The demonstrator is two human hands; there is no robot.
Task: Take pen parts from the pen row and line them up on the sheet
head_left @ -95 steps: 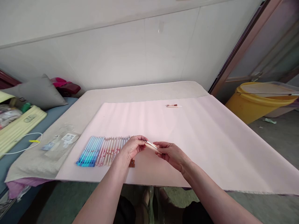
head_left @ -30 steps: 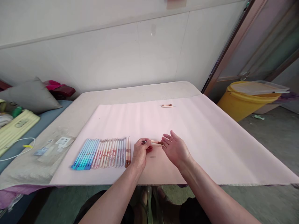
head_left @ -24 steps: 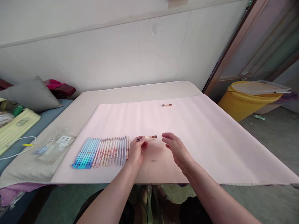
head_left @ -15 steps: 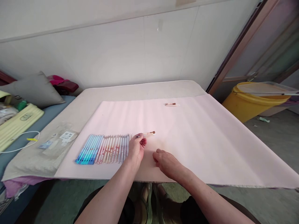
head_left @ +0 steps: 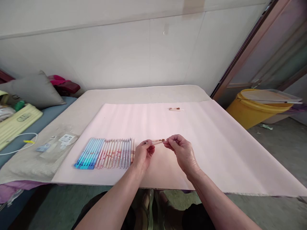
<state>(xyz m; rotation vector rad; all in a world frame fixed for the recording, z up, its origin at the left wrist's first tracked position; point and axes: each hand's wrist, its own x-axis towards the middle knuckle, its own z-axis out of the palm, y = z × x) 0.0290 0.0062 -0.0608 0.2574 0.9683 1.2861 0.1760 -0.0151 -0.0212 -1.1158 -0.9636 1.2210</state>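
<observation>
Two hands, left hand [head_left: 143, 154] and right hand [head_left: 182, 152], are pinching one pen [head_left: 157, 141]; its print is staying illegible.

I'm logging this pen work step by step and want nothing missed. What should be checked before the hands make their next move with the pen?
1. Left hand grips the pen by its barrel: ok.
2. Right hand pinches the brown end of the pen: ok.
3. Whether that brown end piece is fully seated: cannot tell, too small.
4. Row of pens lies side by side on the pink sheet, left of the hands: ok.
5. Pen held above the sheet, apart from the row: ok.
6. Stray pen at the far side lies apart from the row: not ok.
</observation>
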